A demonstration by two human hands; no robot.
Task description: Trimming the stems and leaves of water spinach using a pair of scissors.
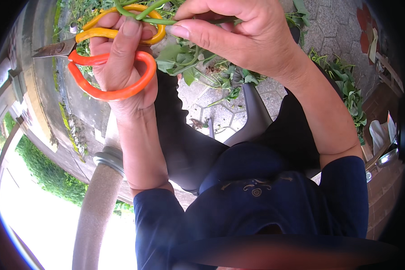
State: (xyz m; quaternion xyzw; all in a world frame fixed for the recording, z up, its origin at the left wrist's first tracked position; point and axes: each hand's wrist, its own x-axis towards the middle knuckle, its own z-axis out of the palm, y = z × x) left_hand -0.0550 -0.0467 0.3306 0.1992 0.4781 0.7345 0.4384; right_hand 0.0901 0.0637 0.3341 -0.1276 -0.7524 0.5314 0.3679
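Blurred dark curved band crosses the lower view, nearest the lens; beyond it, navy shirt, then grey paving strewn with leafy greens. Right hand, at upper centre, nearly closed, pinches a green stem between thumb and fingers. Left hand, partly curled, retains scissors with one orange and one yellow handle loop, blades pointing left, its thumb and fingers also gripping the stem just beside the right fingertips.
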